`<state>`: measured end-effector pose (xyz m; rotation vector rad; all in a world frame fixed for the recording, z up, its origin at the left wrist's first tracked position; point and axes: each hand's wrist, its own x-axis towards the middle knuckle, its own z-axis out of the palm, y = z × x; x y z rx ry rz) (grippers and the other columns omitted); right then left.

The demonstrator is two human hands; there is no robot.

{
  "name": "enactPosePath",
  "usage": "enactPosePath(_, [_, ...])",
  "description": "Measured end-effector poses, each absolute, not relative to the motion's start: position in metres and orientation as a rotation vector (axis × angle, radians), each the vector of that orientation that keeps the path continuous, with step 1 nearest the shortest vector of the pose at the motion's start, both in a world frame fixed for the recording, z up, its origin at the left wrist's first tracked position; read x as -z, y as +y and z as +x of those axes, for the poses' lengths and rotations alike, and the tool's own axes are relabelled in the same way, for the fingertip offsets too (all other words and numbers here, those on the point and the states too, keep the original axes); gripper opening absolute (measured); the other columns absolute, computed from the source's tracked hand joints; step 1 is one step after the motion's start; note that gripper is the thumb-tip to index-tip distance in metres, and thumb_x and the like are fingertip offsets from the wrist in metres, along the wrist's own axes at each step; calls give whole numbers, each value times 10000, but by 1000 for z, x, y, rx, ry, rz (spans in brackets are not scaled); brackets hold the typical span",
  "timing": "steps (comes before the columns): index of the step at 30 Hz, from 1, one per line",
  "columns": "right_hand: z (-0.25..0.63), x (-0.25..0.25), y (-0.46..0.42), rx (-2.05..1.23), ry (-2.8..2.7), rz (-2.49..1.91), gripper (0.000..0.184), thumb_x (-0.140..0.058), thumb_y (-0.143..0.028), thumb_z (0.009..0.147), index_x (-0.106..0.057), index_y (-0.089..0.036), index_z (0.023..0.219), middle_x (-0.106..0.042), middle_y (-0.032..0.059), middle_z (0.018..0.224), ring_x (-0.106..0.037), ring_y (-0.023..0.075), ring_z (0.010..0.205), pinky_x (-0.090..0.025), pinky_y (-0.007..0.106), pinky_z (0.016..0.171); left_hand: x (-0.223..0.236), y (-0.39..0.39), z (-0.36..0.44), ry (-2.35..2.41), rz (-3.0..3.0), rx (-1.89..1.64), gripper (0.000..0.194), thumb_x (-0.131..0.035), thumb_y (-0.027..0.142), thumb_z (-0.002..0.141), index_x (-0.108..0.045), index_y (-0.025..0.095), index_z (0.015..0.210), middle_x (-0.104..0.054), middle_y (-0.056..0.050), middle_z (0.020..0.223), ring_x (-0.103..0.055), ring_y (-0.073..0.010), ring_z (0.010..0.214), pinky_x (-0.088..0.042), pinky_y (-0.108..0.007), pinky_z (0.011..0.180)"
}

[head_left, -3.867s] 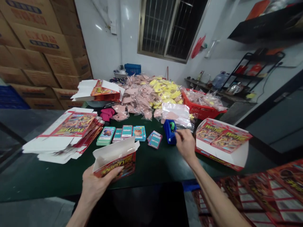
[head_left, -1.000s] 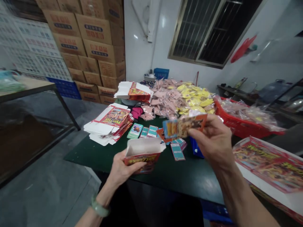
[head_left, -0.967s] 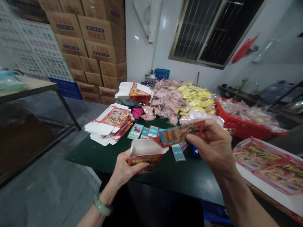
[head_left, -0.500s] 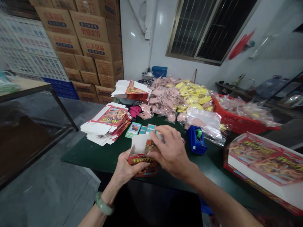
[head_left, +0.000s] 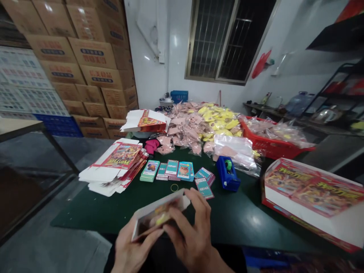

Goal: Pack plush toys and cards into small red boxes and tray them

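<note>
Closest to my view, my left hand (head_left: 133,248) and right hand (head_left: 191,237) are together, clamped on a small printed carton (head_left: 148,223) from both sides. It sits tilted just above the table edge, its white inner side facing me. My right fingers (head_left: 197,208) curl over its upper side. Something yellow and pink shows inside, too blurred for me to name.

Just past my hands, a rubber band (head_left: 174,187) lies on the dark green table (head_left: 241,220). Beyond it stand 4 stacks of picture cards (head_left: 170,170), with teal cards (head_left: 204,188) beside them. To their right sits a blue tape dispenser (head_left: 226,173). A large open red carton (head_left: 309,193) rests at the right, and flattened cartons (head_left: 113,163) are stacked at the left. Farther off, pink and yellow plastic packets (head_left: 204,125) are heaped beside a red basket (head_left: 270,142).
</note>
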<state>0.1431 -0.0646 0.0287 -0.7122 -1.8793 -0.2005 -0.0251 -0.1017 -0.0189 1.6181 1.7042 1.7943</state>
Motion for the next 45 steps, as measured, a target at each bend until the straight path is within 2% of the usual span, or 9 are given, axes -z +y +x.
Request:
enactPosePath(9, [142,-6,-45,-381,-1493,-786,516,-604,-165,805,-399,-202,1277,-518,137,1201,-548,230,1088,-529,387,821,18,-82,-6,1494,1680,-2348,612,-677,102,710,-468,228,1272,-617,-64,1152,-631,-165,1000,-553,-226,788])
enactPosePath(12, [133,6,-40,-639,-1422,-785,424,-555,-146,838,-416,-223,1231,-584,87,1091,-611,164,946,-542,302,758,21,-76,-8,1410,1787,-2341,557,-645,25,714,-512,232,1213,-622,-55,1127,-607,-164,1035,-523,-277,862])
enactPosePath(21, [148,-3,-33,-419,-1819,-581,406,-491,-64,829,-487,-227,1201,-471,70,1081,-512,164,999,-472,301,812,2,-83,-27,1359,1575,-2071,217,-493,189,867,-685,182,969,-641,-91,1106,-601,-211,1025,-494,-327,850])
enactPosePath(25, [149,-14,-41,-431,-1783,-550,272,-468,-47,831,-571,-228,1005,-471,44,1085,-527,120,897,-466,257,768,-14,-80,-27,1116,1148,-1987,112,-611,240,803,-697,193,857,-665,-61,968,-635,-163,851,-507,-236,697])
enactPosePath(30, [142,-17,-43,-664,-1595,-610,479,-490,-77,843,-410,-279,1269,-533,26,1031,-570,119,900,-490,245,769,-39,-77,-27,877,903,-1802,340,-698,208,716,-628,241,1047,-648,-14,816,-611,-121,697,-494,-220,633])
enactPosePath(34, [145,-20,-41,-672,-1696,-597,388,-494,-65,845,-507,-263,1178,-551,31,1043,-573,127,925,-483,256,778,-49,-74,-30,852,887,-1781,87,-722,156,650,-661,165,712,-612,-19,791,-591,-126,708,-472,-212,610])
enactPosePath(37, [149,-20,-44,-592,-1709,-569,292,-478,-45,843,-573,-236,1041,-553,42,1038,-561,151,967,-470,302,809,-47,-72,-28,793,899,-1878,129,-690,126,656,-588,150,580,-581,-15,784,-603,-160,805,-477,-227,634])
enactPosePath(42, [153,-23,-55,-587,-1755,-609,267,-567,-187,822,-581,-196,1089,-556,99,1091,-549,224,1016,-474,386,826,-39,-79,-29,771,1068,-1840,118,-597,255,775,-595,145,732,-624,-117,1005,-607,-279,985,-520,-363,727])
enactPosePath(45, [152,-26,-60,-559,-1702,-700,202,-546,-146,836,-600,-211,1019,-584,72,1032,-563,196,979,-481,352,807,-40,-85,-35,905,1310,-1705,126,-614,253,788,-534,164,824,-643,-116,981,-639,-222,851,-518,-303,653])
